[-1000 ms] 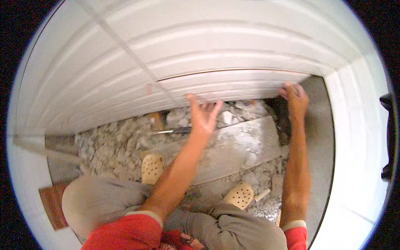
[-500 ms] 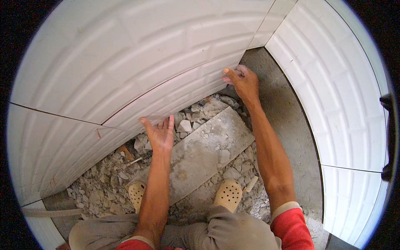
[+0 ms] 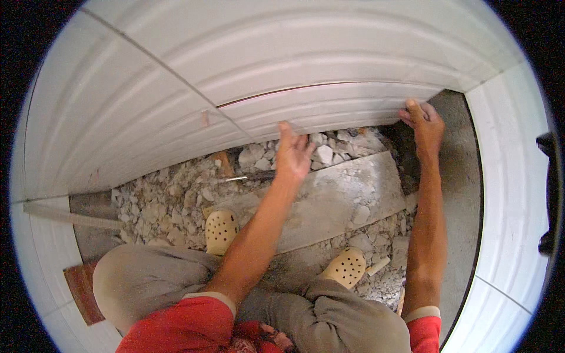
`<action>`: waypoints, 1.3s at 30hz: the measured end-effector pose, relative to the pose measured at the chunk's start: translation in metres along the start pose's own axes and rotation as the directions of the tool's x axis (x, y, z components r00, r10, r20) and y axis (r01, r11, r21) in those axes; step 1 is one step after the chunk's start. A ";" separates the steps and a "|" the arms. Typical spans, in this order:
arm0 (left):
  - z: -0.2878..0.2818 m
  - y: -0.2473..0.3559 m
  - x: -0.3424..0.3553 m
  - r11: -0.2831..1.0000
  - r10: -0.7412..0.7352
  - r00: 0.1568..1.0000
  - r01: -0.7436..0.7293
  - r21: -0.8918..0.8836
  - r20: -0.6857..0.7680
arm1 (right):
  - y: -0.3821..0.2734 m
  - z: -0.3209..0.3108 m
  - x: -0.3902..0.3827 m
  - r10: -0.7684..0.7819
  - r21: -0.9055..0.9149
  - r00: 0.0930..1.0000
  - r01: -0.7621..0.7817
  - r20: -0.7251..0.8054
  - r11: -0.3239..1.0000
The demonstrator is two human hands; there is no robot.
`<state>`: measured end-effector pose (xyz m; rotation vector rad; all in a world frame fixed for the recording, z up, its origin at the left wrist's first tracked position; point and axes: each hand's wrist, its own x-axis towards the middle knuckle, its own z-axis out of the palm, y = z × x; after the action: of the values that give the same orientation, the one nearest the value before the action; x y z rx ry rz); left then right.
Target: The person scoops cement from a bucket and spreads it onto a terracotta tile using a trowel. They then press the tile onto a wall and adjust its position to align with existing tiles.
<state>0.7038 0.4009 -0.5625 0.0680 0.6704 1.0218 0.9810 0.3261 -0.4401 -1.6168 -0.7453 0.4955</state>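
Low tile strip: We see the white, ridged tile strip [image 3: 341,105] at the bottom of the wall, under a thin dark line, with the bigger white wall tile [image 3: 318,53] above it.
Left hand: Our left hand [image 3: 293,157] is at the strip's bottom edge, left of its middle. The thumb points up and the fingers are spread, not wrapped around anything. We cannot tell if they touch the tile.
Right hand: Our right hand [image 3: 428,130] is at the strip's low right end. The thumb and fingers are bent close to that edge, but we cannot tell if they pinch it.
Tile and hands: The strip is just past our fingertips, and most of the strip's length to the right of our left hand lies between our two hands.
Rubble: We see broken gray rubble [image 3: 165,206] on the ground below the wall.
Slab: A flat gray slab [image 3: 335,194] lies on the rubble, below and between our hands.
Thin tool: A thin tool [image 3: 234,179] with a shiny tip lies left of our left wrist.
Shoes: Our cream clogs, left [image 3: 221,232] and right [image 3: 347,266], have little holes.
Side wall: White tiles [image 3: 511,200] stand on our right.
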 end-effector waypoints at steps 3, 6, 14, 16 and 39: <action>0.004 0.000 -0.003 0.998 -0.054 0.995 0.051 0.043 0.082 | -0.002 0.001 -0.001 -0.007 0.016 1.000 0.007 0.013 1.000; 0.010 -0.003 -0.006 0.999 -0.043 0.995 0.043 0.003 0.085 | 0.000 -0.001 -0.002 -0.020 0.023 1.000 0.019 0.023 1.000; 0.014 -0.006 -0.002 0.999 -0.018 0.998 0.021 -0.047 0.061 | 0.013 -0.006 0.005 -0.052 0.006 0.998 0.052 0.042 0.999; 0.014 -0.008 -0.001 0.999 -0.020 0.999 0.021 -0.036 0.032 | 0.012 -0.006 0.004 -0.042 -0.007 0.999 0.042 0.031 0.999; 0.020 -0.008 0.002 0.993 -0.074 0.996 0.077 -0.091 0.044 | -0.001 -0.005 0.003 -0.046 -0.188 0.999 0.046 0.007 0.981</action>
<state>0.7210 0.4032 -0.5505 -0.0170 0.5835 0.9747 0.9863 0.3250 -0.4383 -1.7702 -0.8507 0.4034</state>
